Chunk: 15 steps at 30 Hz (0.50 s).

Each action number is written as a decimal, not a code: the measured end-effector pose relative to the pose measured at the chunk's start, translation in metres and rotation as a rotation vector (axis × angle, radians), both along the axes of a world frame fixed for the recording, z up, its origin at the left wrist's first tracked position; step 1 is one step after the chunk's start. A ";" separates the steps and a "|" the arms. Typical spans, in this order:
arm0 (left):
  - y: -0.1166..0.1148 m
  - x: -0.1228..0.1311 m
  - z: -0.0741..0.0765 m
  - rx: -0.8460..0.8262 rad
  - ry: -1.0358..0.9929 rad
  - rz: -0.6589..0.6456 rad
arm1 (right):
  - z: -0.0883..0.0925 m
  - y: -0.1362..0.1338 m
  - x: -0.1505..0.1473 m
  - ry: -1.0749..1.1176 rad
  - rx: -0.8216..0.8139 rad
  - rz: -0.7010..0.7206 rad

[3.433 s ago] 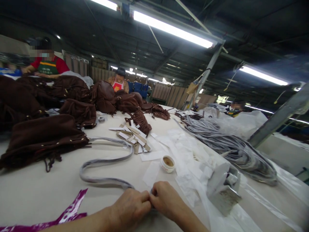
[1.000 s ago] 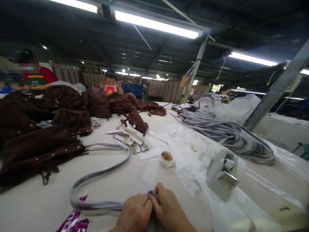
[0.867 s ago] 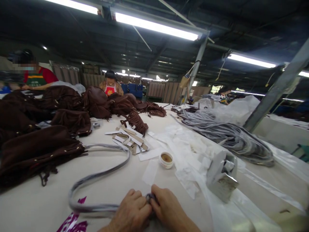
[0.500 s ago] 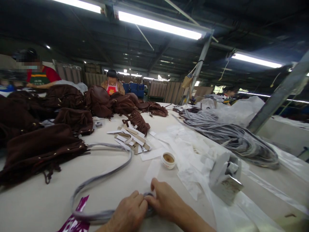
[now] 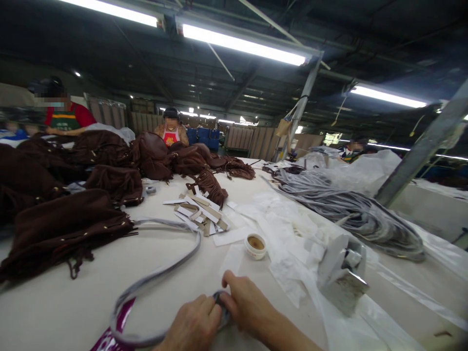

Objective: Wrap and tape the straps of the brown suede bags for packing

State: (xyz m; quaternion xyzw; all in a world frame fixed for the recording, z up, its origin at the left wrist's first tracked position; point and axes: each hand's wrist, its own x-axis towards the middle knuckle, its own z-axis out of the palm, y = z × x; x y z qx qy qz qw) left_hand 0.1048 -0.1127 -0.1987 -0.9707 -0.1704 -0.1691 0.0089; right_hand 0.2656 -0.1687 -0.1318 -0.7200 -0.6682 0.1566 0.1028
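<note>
The long, narrow grey strap (image 5: 148,280), soft-looking, makes a wide loop on the flat white surface (image 5: 86,300); its bend now crosses the shiny purple plastic film (image 5: 125,316), which lay apart some seconds ago. The left hand (image 5: 195,319) grips it; the right hand (image 5: 252,304) pinches just beside. The work, I judge, continues at this gripped part.

Overhead tube lights (image 5: 243,45), glaring white under a dim ceiling (image 5: 215,80). Table (image 5: 84,302), pale and softly lit. Brown bags (image 5: 69,214), sinking toward black. Metal plate (image 5: 347,287), glinting along its edge. Grey strap (image 5: 157,276), faintly shadowed. We see stretched outer edges, bluish haze upper right, pixel blocks over workers' heads (image 5: 171,114).
</note>
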 end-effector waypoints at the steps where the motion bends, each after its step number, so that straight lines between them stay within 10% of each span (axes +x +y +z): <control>1: -0.003 0.004 -0.007 0.025 -0.027 0.016 | -0.004 -0.002 -0.002 0.037 0.003 -0.046; 4: -0.006 0.007 -0.012 0.064 -0.055 -0.008 | -0.012 -0.006 -0.003 0.068 0.005 -0.098; 10: 0.011 -0.018 0.025 0.023 0.131 -0.081 | 0.000 0.010 0.001 -0.092 -0.053 0.155; 15: 0.000 -0.005 -0.006 0.200 0.003 -0.016 | -0.003 0.008 -0.011 -0.005 -0.051 -0.028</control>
